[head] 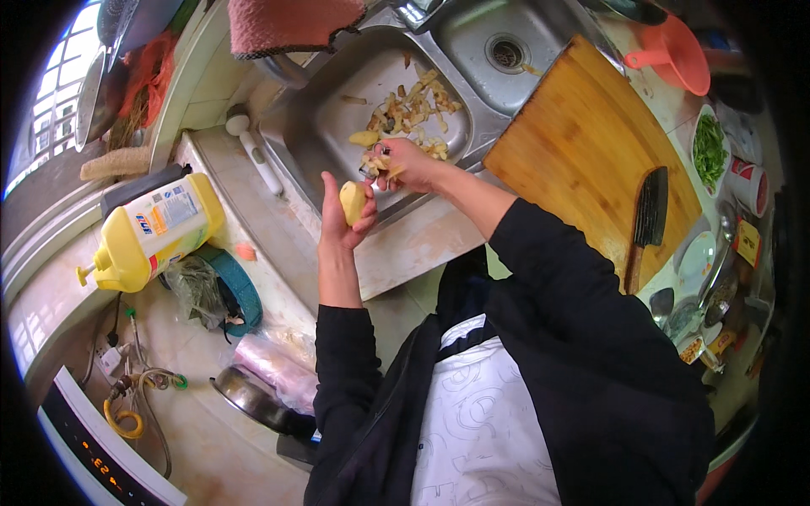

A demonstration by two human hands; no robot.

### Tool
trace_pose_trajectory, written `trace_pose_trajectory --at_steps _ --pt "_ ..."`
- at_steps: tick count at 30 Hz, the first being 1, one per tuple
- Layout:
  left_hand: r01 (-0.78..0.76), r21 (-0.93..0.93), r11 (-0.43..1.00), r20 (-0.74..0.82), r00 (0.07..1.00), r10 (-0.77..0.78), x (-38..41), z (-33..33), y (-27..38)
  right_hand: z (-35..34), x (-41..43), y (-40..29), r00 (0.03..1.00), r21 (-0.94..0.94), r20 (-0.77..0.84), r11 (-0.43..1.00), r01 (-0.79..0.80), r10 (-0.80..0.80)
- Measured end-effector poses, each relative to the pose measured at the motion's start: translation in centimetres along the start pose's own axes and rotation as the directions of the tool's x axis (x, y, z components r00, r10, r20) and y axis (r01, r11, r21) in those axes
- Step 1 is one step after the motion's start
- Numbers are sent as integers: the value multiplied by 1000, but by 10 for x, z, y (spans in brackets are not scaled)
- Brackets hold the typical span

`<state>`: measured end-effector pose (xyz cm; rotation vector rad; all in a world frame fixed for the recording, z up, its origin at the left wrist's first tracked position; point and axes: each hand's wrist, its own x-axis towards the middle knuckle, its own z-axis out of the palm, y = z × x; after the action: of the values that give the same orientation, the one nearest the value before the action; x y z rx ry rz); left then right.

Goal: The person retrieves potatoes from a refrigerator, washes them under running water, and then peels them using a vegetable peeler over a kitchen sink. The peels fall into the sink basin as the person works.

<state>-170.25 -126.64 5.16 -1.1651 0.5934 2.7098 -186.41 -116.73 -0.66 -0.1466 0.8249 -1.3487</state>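
My left hand [334, 224] holds a peeled yellow potato [352, 203] upright, its thumb raised. Beside it, over the near part of the left steel sink basin [310, 126], my right hand [412, 166] is closed around a metal peeler [381, 149]. Peel strips cling about the peeler's head and partly hide it. The two hands are close together, the peeler just right of the potato. A heap of potato peels [414, 104] lies in the basin beyond. Next to that heap is another yellow potato [363, 138], partly visible.
A wooden cutting board [569, 152] with a cleaver [650, 205] on it overlaps the right basin [468, 44]. Chopped greens [710, 152] fill a dish at far right, near a red plastic scoop [677, 57]. A pink towel [291, 25] covers the faucet. A yellow pump bottle [158, 231] lies left.
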Motion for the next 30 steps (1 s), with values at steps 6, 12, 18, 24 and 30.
trace_pose_trajectory --at_steps 6,12,18,24,30 --pt "67 556 828 -554 773 309 5 32 6 36 -16 -26 997 -368 7 927 69 -71" --pt "-52 457 888 -368 898 242 9 18 0 14 -1 -8 999 -160 31 986 42 -38" --pt "-190 -13 982 -159 970 185 6 27 -6 29 -11 -5 998 -143 0 988 60 -60" --pt "-152 -81 985 395 903 172 -12 -6 -19 26 -1 -22 997 44 21 996 72 -73" --pt "-308 -46 950 -149 943 299 -16 17 -11 -56 35 -21 904 -888 -65 -389 -245 -422"
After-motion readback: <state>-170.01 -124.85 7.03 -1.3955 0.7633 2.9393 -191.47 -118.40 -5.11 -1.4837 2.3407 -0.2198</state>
